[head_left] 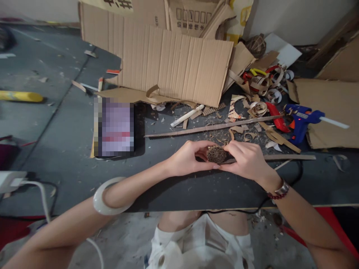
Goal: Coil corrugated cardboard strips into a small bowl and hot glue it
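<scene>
Left hand (pixel 193 158) was curled round a cardboard coil (pixel 216 154), fingers at its 12 side, thumb at its 6. Right hand (pixel 246 160) was closed on the same coil from 3 o'clock, fingertip at about 1, thumb near 5. Coil sat between the two, just over the worktop (pixel 168 190) or on it, couldn't tell which. Ridged face up.

Key relation: coil at 3 o'clock from left hand, 9 from right, touching both, so neither nearer. A flat grey-brown strip (pixel 288 157) lay long axis 9-to-3, right hand over its middle; looked joined to the coil, but the hand hid the join.

Further out: second long strip (pixel 213 127) at 12, slight tilt up toward 2. Blue glue gun (pixel 301 119) at 2 from right hand, white stick (pixel 335 122) out its back. Curled strips (pixel 259 108) heaped at 1. Big corrugated sheet (pixel 174 63) at 11.

Containers: none I could make out for sure; printed carton card (pixel 193 16) stood behind the sheet, contents not visible.
</scene>
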Demonstrator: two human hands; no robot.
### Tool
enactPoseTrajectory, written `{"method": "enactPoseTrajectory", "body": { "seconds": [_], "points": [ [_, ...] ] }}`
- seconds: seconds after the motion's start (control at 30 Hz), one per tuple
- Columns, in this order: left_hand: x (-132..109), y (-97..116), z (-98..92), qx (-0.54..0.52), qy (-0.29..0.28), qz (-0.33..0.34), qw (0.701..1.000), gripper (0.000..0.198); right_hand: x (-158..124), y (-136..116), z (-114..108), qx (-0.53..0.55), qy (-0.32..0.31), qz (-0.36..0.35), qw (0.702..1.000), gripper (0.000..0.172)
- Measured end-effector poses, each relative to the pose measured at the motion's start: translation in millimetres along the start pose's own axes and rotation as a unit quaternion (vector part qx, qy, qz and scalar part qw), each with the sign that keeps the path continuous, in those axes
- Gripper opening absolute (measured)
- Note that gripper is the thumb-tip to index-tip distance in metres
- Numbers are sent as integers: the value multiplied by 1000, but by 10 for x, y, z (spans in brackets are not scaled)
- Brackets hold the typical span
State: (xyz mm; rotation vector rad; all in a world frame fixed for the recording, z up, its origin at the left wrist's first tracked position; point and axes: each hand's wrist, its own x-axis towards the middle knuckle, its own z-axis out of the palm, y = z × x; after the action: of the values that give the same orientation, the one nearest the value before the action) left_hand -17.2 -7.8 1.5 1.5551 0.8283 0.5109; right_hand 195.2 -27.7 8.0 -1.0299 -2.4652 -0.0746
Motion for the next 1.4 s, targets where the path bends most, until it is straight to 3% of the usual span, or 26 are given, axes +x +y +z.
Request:
{"method": "enactPoseTrajectory", "body": {
  "seconds": [0.17,0.33,0.47,0.67,0.87,1.07,1.23,1.4],
  "points": [
    [-2,6,0,4,13,7,1000,42,2,-29,16,-9,-11,8,1000,35],
    [13,3,-49,-11,20,9,1000,45,5,-8,-14,8,-51,44,998,49],
    [21,2,-68,-8,1,12,1000,49,4,1,-28,15,-82,29,996,60],
    [15,11,-75,30,-26,17,999,40,1,5,-8,23,-67,-14,997,46],
    [10,7,-48,-17,-21,6,1000,58,-4,24,-12,9,-4,-8,1000,37],
    [17,-3,-19,-17,1,3,1000,56,3,-6,15,-7,23,9,1000,36],
    [12,-11,-10,-1,8,-3,1000,50,10,-32,18,2,6,21,1000,38],
    [17,-7,-47,-5,15,3,1000,53,14,-14,-10,11,-42,23,999,54]
  ]
}}
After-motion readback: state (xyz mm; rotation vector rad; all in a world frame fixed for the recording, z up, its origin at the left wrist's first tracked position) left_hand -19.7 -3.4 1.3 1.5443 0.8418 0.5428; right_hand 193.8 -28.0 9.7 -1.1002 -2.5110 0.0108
